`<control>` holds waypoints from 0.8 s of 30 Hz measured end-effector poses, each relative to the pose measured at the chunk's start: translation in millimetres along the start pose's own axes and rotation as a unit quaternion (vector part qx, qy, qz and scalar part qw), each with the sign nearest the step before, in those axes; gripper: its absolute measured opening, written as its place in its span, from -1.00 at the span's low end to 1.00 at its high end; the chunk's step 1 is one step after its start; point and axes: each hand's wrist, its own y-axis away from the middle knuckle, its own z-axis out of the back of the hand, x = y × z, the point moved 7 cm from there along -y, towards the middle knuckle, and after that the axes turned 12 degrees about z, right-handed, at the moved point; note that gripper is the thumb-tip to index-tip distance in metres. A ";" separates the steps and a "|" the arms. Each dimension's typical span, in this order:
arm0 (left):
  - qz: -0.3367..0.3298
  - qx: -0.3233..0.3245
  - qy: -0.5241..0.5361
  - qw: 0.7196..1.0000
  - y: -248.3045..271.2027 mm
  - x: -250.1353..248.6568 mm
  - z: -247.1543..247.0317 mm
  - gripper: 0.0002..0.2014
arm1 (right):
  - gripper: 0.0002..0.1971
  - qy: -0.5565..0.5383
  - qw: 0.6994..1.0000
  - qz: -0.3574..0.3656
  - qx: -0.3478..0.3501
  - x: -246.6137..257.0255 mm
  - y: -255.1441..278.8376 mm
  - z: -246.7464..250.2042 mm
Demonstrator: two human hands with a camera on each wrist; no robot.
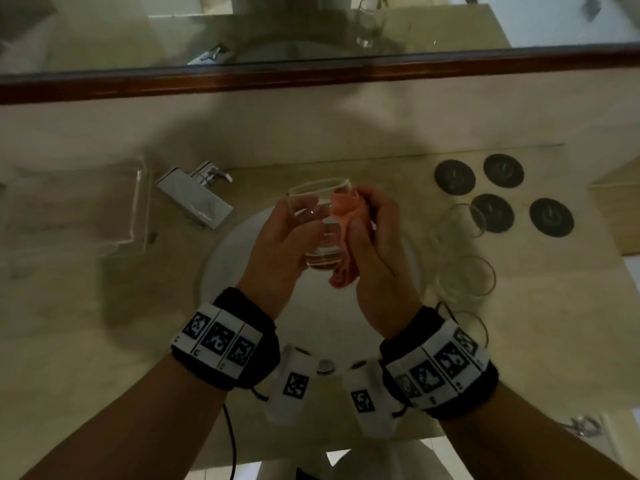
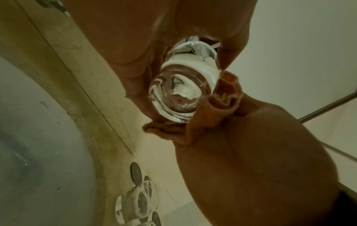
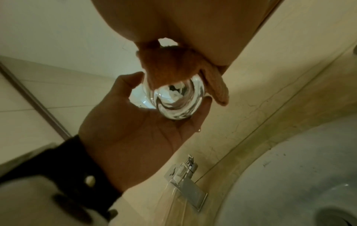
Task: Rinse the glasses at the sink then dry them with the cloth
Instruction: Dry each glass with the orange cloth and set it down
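Note:
Over the white sink basin [image 1: 242,244] my left hand [image 1: 287,237] grips a clear drinking glass [image 1: 317,216], fingers curled round its side. The glass's thick base [image 2: 179,100] faces the left wrist camera. My right hand [image 1: 367,237] holds a crumpled orange cloth [image 1: 341,216] and presses it against the right side of the glass. In the right wrist view the orange cloth [image 3: 173,67] drapes over the glass [image 3: 177,102], which lies in my left palm [image 3: 135,130]. Two more clear glasses [image 1: 457,223] [image 1: 467,282] stand on the counter to the right.
A chrome tap [image 1: 197,195] stands at the basin's back left. A clear plastic tray [image 1: 79,206] lies on the counter at the left. Several dark round coasters [image 1: 502,192] sit at the back right. A mirror with a wooden frame [image 1: 311,81] runs along the wall.

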 end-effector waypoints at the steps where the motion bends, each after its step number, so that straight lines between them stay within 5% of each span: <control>1: 0.001 0.010 0.010 1.000 -0.5 -1.8 -3.4 -0.45 | -0.56 0.004 1.000 -0.002 0.013 -0.6 -1.9 -2.7; 8: -0.039 -0.009 -0.023 0.999 5.3 -19.8 -14.9 0.04 | -0.58 -0.027 0.997 0.021 0.066 8.1 -17.4 -7.2; 14: -0.030 0.033 -0.025 0.999 7.1 -29.6 -18.4 -0.05 | -0.55 -0.143 0.986 -0.064 0.061 -0.4 -29.6 0.8; 17: -0.023 0.031 -0.020 0.999 8.2 -30.5 -15.1 -0.11 | -0.56 -0.091 0.989 -0.067 0.093 3.5 -36.8 2.7; 20: -0.019 -0.028 0.020 0.999 7.7 -29.6 -5.9 0.06 | -0.63 -0.033 0.993 -0.046 0.101 10.4 -40.8 7.4; 24: -0.049 -0.079 0.013 0.996 7.7 -32.7 -1.0 -0.29 | -0.52 -0.014 0.996 -0.029 0.084 14.7 -38.5 12.6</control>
